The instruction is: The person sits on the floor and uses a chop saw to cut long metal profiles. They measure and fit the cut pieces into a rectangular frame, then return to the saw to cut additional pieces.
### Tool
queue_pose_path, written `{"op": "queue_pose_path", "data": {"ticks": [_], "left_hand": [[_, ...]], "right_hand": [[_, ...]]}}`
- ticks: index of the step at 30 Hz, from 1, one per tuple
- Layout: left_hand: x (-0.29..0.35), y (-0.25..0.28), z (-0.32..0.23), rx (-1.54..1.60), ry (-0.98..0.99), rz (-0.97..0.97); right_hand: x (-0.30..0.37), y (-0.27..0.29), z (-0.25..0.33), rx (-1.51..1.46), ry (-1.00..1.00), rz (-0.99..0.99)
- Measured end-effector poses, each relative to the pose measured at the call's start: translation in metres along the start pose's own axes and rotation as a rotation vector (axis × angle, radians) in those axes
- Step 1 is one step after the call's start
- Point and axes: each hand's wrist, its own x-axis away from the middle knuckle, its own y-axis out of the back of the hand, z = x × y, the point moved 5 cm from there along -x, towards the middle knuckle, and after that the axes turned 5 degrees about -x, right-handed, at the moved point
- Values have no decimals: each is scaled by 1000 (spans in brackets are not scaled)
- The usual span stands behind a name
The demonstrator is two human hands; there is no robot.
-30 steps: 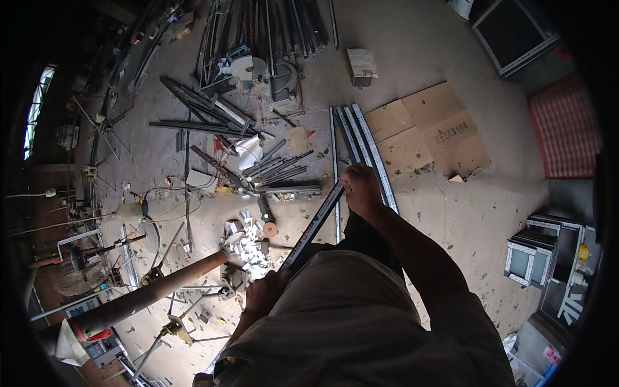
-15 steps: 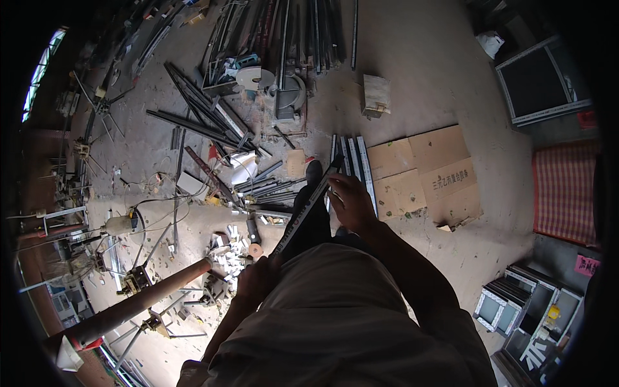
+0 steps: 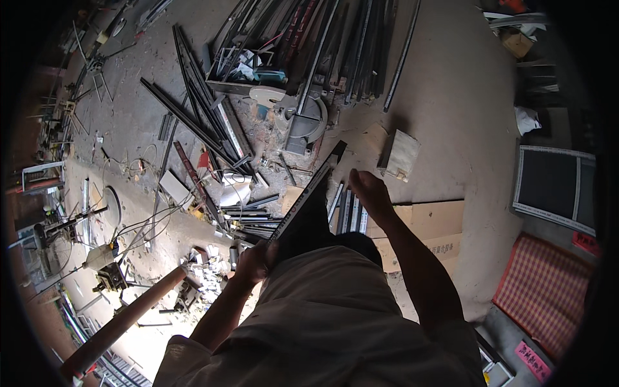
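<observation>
A long, dark metal profile bar (image 3: 303, 200) with a pale printed strip slants up and away in front of my body. Closed round its near end is my left hand (image 3: 253, 263), close to my waist. The bar's far end stands out past my legs, toward the cut-off saw (image 3: 306, 126) on the floor. My right hand (image 3: 370, 191) is off the bar, a short way right of its far end. Its fingers are curled in; whether anything small is inside them is hidden. Below that hand, several short profiles (image 3: 349, 210) lie side by side on the floor.
Flattened cardboard (image 3: 429, 222) lies to the right, with a pale box (image 3: 401, 155) beyond it. Long profiles (image 3: 361, 51) stretch away behind the saw. Offcuts (image 3: 258, 222) and white scraps (image 3: 209, 271) litter the left. A rusty pipe (image 3: 129, 321) crosses the lower left.
My right hand has come off the bar and moved up and right, its fingers curling in. My left hand keeps its hold. My view has shifted toward the saw.
</observation>
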Motion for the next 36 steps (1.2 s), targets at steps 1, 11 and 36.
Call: {"op": "queue_pose_path", "data": {"ticks": [1,11,36], "left_hand": [[-9,10,-6,2,7,14],[-92,64,-39,122,-40,-123],[-313,21,-203,342,430,-128]], "right_hand": [[-23,4,0,-85,20,-35],[-150,21,98,-425,-108,154],[-452,98,68,-227,-329,791]]}}
